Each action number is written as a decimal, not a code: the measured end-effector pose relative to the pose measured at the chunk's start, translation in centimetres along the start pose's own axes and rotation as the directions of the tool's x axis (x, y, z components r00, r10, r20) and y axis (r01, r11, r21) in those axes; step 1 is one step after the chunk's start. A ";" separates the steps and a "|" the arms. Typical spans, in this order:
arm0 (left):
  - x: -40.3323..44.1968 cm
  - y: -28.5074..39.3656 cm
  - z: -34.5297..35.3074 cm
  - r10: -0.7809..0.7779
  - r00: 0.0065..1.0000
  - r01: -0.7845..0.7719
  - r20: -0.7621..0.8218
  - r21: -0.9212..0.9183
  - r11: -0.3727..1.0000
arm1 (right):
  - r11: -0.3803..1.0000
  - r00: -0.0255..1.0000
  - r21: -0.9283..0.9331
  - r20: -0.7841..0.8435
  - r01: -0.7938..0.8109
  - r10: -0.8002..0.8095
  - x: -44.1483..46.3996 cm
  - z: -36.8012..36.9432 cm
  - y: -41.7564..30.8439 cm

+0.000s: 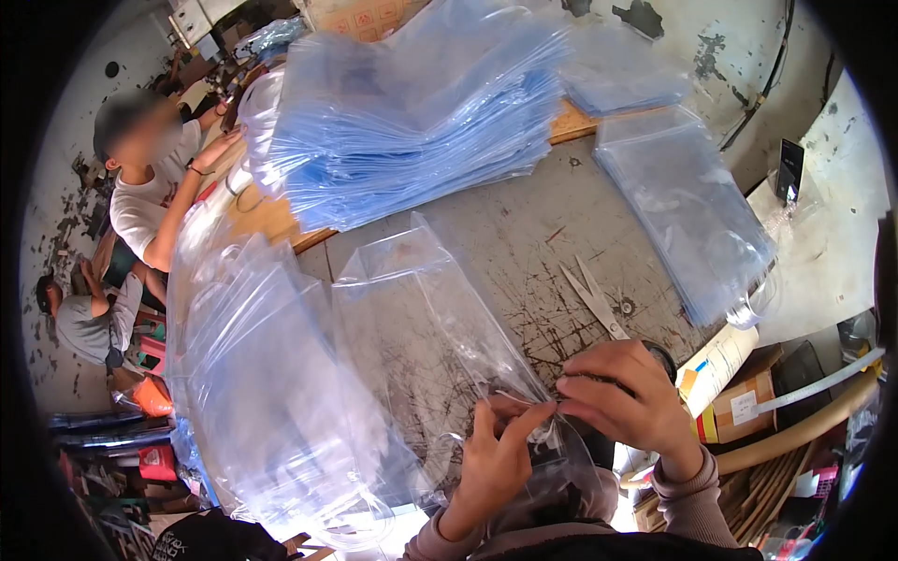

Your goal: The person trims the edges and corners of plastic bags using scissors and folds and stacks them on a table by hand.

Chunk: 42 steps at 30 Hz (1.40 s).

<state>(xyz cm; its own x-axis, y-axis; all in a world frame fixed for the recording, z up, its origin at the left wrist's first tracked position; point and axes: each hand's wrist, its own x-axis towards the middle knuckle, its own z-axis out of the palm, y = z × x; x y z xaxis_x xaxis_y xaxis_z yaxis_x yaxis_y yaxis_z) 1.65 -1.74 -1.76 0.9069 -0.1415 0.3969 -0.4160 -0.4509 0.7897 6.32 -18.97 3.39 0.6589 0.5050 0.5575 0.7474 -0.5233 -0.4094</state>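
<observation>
A clear plastic bag lies on the scratched table in front of me, its near end gathered up at the table's front edge. My left hand pinches that near end between thumb and fingers. Close beside it, my right hand has its fingertips together on the same edge of the bag, almost touching the left fingertips. Scissors rest just beyond my right hand, blades pointing away; part of their dark handle is hidden behind the hand.
A tall stack of bluish clear plastic bags stands at the back. More bags lie in a fanned pile at left and a neat pile at right. A phone leans at far right. Two people sit at left, one person by the table.
</observation>
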 end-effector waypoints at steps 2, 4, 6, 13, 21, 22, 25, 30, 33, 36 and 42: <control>0.0 -0.1 -0.1 -0.014 1.000 0.014 -0.002 0.006 1.000 | 0.998 0.999 -0.020 -0.010 0.051 -0.051 0.3 0.4 0.2; 0.0 0.1 -0.1 -0.040 0.999 0.040 0.003 -0.017 0.999 | 0.985 0.987 -0.081 -0.035 0.154 -0.157 0.5 0.8 0.3; -0.3 -0.4 0.4 -0.040 0.998 0.038 -0.039 -0.054 0.998 | 0.981 0.984 -0.097 -0.039 0.170 -0.175 0.6 1.0 0.3; -0.2 -0.2 0.1 -0.044 0.999 0.043 -0.018 -0.020 0.999 | 0.969 0.976 -0.132 -0.021 0.210 -0.215 0.3 1.8 0.4; -0.5 -0.5 0.2 -0.065 0.995 0.066 0.077 -0.011 0.998 | 0.967 0.972 -0.091 0.019 0.237 -0.236 1.2 1.4 1.6; -0.6 -0.5 0.2 -0.097 0.986 0.094 0.135 0.034 0.995 | 0.962 0.967 -0.105 0.034 0.254 -0.252 1.3 1.4 1.6; -0.5 -0.5 0.2 -0.063 0.989 0.054 0.136 0.064 0.996 | 0.941 0.952 -0.149 0.096 0.303 -0.291 2.1 1.3 1.6; -0.5 -0.4 -0.4 -0.105 0.981 0.104 0.162 0.014 0.995 | 0.904 0.942 -0.269 0.057 0.333 -0.330 3.7 2.6 1.2; -0.3 -0.3 -0.8 -0.085 0.985 0.085 0.152 0.009 0.996 | 0.890 0.936 -0.293 0.055 0.349 -0.348 4.8 3.0 1.0; -0.3 -0.4 -0.7 -0.067 0.989 0.067 0.133 0.008 0.998 | 0.889 0.935 -0.294 0.062 0.352 -0.349 5.6 3.2 1.2; -0.4 -1.1 -0.3 -0.017 0.997 0.015 0.076 0.033 0.999 | 0.950 0.965 -0.169 0.075 0.261 -0.252 6.2 2.7 2.4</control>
<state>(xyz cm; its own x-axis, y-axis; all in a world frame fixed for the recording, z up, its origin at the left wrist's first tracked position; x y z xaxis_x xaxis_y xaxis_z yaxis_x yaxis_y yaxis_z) 1.78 -0.91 -2.66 0.9164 -0.2004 0.3466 -0.4002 -0.4817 0.7796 12.47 -15.24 3.89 0.4538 0.6705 0.5869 0.8682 -0.4811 -0.1217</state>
